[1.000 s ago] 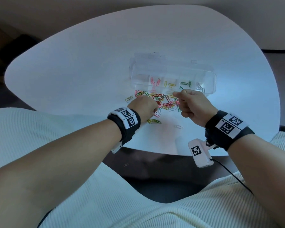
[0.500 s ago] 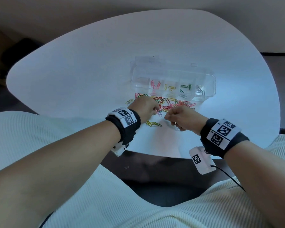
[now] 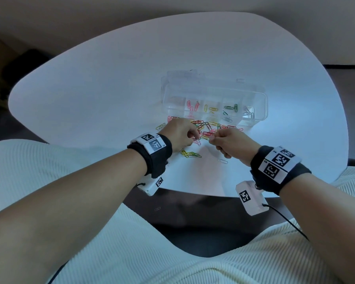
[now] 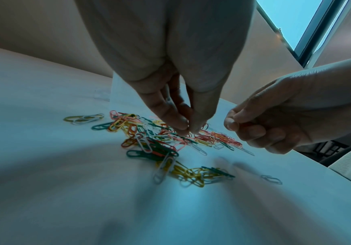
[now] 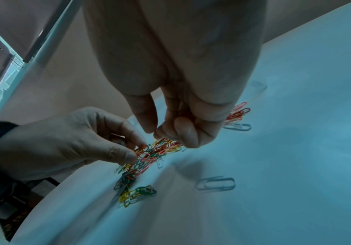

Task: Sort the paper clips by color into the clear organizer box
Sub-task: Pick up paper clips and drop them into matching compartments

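Note:
A pile of mixed coloured paper clips (image 3: pixel 208 128) lies on the white table just in front of the clear organizer box (image 3: pixel 262 111). The box holds pink, yellow, green and white clips in separate compartments. My left hand (image 3: pixel 195 136) is over the pile's near left side, and its thumb and fingers (image 4: pixel 183 127) pinch a pink clip (image 5: pixel 142 150) at the top of the pile. My right hand (image 3: pixel 212 138) hovers just to the right with its fingers (image 5: pixel 186 132) curled; something red shows inside them, seemingly a red clip (image 4: pixel 247 123).
A yellow and green cluster (image 3: pixel 190 154) and a single white clip (image 3: pixel 222 161) lie nearer to me than the pile. Two pale clips (image 3: pixel 160 126) sit left of it. The table's front edge (image 3: pixel 193 193) is close behind my wrists. One clip (image 3: pixel 157 209) lies on the floor.
My right hand came back from the organizer box to the pile and now hovers beside my left hand. The left hand stayed at the pile, working its fingers into it.

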Motion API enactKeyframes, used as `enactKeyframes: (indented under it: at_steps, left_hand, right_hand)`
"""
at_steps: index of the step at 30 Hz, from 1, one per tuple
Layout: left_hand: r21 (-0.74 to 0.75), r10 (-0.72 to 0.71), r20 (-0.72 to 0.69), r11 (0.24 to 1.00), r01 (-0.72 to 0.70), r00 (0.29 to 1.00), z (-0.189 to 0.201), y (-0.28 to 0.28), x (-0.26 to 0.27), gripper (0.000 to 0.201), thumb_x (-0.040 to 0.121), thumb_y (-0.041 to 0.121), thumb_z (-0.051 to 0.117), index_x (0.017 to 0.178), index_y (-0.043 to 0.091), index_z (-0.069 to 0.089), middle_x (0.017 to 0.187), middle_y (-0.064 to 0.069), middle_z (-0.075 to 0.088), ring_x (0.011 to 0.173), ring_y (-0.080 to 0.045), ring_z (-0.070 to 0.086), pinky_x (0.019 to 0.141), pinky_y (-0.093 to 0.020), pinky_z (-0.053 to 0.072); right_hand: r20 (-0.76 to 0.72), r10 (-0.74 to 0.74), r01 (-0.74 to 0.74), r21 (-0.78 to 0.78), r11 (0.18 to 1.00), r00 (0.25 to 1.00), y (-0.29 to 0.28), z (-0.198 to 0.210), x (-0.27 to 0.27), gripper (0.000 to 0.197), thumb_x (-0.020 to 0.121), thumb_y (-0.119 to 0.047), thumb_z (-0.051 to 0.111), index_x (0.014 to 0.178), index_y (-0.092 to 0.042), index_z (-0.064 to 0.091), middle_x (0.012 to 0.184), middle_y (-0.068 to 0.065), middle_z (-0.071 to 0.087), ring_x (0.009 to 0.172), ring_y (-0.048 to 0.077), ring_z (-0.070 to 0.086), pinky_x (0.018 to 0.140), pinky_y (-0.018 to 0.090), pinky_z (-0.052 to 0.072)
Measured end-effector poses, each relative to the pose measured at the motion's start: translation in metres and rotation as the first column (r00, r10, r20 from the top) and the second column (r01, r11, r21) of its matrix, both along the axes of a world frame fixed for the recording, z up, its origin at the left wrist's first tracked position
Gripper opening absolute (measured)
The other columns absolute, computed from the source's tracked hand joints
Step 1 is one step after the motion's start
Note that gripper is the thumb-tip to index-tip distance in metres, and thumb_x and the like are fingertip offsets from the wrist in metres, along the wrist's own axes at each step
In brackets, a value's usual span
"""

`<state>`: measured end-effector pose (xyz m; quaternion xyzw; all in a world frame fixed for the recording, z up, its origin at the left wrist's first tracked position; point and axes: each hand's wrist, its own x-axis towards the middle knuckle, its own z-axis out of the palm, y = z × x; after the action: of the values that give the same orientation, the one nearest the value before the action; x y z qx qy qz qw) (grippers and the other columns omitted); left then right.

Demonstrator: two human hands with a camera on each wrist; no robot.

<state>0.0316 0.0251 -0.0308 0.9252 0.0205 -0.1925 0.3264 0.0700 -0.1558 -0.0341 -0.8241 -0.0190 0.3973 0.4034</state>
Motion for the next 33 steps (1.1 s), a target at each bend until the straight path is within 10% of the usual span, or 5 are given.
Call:
enactKeyframes:
  at_steps: [15,24,33]
  left_hand:
    - [-0.145,0.120,-0.017,0.982,-0.121,0.993,0.000,-0.001,0.003,0.011,0.071,0.004,0.080,0.079,0.009,0.073,0.073,0.003,0.068,0.068,-0.006,0.060,0.057,-0.003,0.042]
    - [-0.120,0.216,0.111,0.972,-0.202,0.970,0.014,0.013,0.015,0.025,0.094,0.012,0.057,0.116,0.012,0.068,0.097,0.002,0.054,0.090,-0.012,0.054,0.084,-0.019,0.041]
    - [-0.103,0.501,0.184,0.865,-0.491,0.845,0.018,0.053,0.034,0.018,0.088,0.024,0.064,0.105,0.020,0.071,0.092,0.001,0.067,0.089,-0.018,0.062,0.083,-0.026,0.049]
  right_hand:
    - [0.012,-0.036,0.036,0.005,0.999,0.999,0.002,-0.001,0.001,0.016,0.090,-0.017,0.059,0.075,-0.014,0.056,0.063,0.004,0.048,0.054,0.019,0.041,0.051,0.028,0.036]
    - [0.017,-0.116,0.115,0.028,0.993,0.993,0.011,0.012,0.005,0.022,0.082,-0.003,0.049,0.063,-0.014,0.050,0.065,0.006,0.050,0.067,0.022,0.044,0.053,0.027,0.033]
    - [-0.140,-0.408,0.430,0.361,0.827,0.902,0.079,0.050,0.034,0.031,0.080,0.011,0.041,0.058,-0.011,0.045,0.062,0.004,0.043,0.054,0.018,0.043,0.052,0.024,0.040]
